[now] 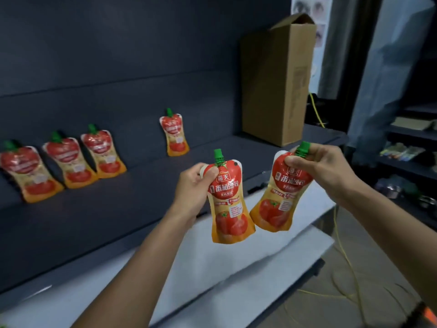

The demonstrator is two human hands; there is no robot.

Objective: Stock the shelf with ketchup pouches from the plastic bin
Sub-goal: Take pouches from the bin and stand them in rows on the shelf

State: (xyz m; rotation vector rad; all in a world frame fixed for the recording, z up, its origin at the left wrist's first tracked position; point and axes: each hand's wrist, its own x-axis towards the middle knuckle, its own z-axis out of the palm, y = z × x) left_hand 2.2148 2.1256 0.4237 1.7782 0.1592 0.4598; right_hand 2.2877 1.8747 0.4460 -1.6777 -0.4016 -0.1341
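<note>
Left hand pinches the left pouch at its upper shoulder, thumb on the front, fingers behind. It hangs upright, green screw cap on top. Right hand grips the right pouch at the neck, fingers curled round the ribbed green cap, thumb pressed into the red top. That one is tilted, its bottom swung toward the left pouch; can't tell if the lower corners touch.

Both are glossy flexible film with a waisted shape, red tomato print up top and an orange base. I hold them in the air in front of the shelf.

Shelf is dark and matte, with a dark back panel. On it:
- row of three pouches at far left, close together
- single pouch apart to their right
- tall cardboard box, top flap open, at the right end

White ledge sits below the shelf. Thin yellow cable runs down on the right.
</note>
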